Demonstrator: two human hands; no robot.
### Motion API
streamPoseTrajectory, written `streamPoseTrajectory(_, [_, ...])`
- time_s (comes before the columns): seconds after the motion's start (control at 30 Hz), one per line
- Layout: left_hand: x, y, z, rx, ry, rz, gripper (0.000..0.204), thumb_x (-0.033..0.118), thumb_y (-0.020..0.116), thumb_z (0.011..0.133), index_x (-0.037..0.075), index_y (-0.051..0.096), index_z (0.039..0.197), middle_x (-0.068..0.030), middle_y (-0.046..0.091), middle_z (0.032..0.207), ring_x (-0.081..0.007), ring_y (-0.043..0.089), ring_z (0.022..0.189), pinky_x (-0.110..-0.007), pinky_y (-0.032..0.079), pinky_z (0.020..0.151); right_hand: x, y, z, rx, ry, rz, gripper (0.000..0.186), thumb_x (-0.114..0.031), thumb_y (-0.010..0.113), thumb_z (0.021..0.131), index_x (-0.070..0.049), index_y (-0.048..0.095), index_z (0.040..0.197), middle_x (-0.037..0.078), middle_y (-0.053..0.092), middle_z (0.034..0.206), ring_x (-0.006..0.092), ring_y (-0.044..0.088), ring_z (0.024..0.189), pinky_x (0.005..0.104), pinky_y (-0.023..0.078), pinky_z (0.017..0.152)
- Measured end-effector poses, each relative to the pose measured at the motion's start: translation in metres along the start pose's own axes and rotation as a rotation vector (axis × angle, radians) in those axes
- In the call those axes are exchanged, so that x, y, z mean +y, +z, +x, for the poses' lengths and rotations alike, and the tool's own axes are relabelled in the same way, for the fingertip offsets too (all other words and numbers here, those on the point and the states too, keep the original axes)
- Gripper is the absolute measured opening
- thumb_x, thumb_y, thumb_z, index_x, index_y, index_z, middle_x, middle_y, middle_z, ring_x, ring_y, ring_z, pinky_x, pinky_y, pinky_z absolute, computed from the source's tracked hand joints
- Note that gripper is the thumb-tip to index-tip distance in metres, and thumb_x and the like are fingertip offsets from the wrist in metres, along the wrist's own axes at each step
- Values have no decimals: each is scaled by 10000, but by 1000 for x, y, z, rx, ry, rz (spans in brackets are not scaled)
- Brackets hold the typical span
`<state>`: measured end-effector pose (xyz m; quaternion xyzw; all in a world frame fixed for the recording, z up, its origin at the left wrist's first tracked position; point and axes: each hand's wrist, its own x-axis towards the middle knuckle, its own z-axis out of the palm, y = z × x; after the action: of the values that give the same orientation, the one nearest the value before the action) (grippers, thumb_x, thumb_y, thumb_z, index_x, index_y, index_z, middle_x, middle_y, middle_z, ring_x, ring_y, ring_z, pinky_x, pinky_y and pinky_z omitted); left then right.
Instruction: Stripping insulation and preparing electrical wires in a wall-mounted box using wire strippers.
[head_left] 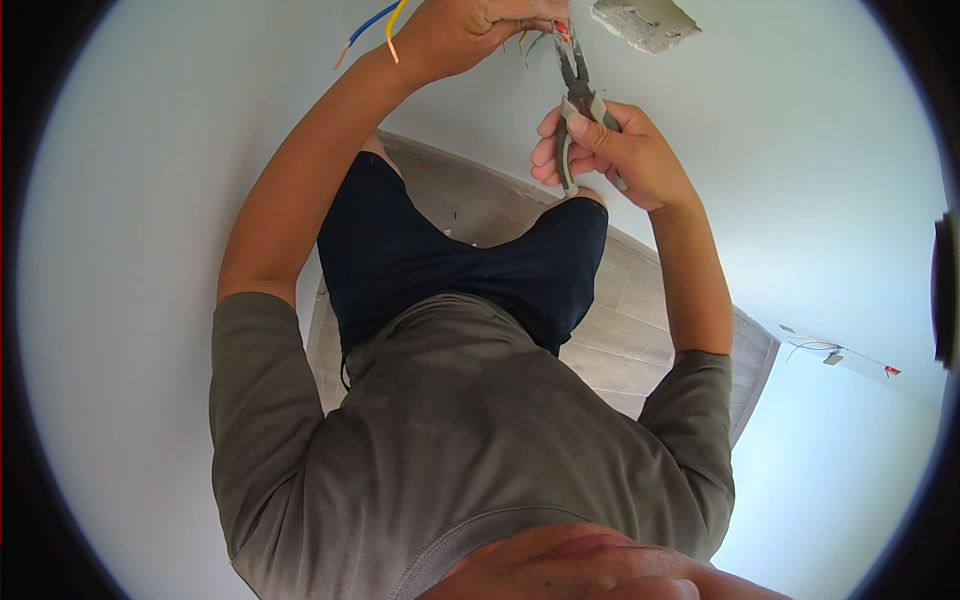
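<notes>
My right hand (pixel 625 150) is wrapped around a pair of pliers (pixel 577 92) with grey and dark handles. The handles are spread somewhat, and the jaws point up at a red wire (pixel 562 30). At the top edge, my left hand (pixel 465 35) pinches the red wire close to the jaw tips; the frame cuts off part of this hand. Thin wire ends (pixel 527 50) stick out beneath its fingers. Beside the left wrist hang a blue wire (pixel 368 26) and a yellow wire (pixel 391 38), both with bare copper tips.
A rough-edged hole (pixel 648 24) breaks the pale wall (pixel 800 150) right of the pliers. Farther right, loose wires (pixel 815 346) and a small red piece (pixel 891 371) show on another stretch of wall. Wood-look planks (pixel 625 325) cover the floor below.
</notes>
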<state>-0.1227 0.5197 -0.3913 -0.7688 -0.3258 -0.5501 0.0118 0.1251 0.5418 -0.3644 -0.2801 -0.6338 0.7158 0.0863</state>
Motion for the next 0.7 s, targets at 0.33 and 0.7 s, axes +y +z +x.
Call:
streamPoseTrajectory(0.33, [-4, -2, 0, -45, -9, -13, 112, 18, 682, 863, 36, 704, 971, -103, 737, 967, -274, 715, 894, -346, 564, 789, -6, -6, 2, -146, 9, 17, 340, -233, 592, 1006, 61, 615, 1176, 187, 712, 962, 293, 733, 882, 398, 611, 805])
streamPoseTrajectory(0.7, [4, -2, -4, -57, -54, -9, 127, 30, 690, 867, 44, 701, 993, -101, 733, 970, -270, 708, 858, -334, 557, 769, 3, -7, 3, -165, 32, 47, 340, -225, 609, 995, 61, 619, 1177, 168, 702, 924, 288, 736, 851, 390, 610, 795])
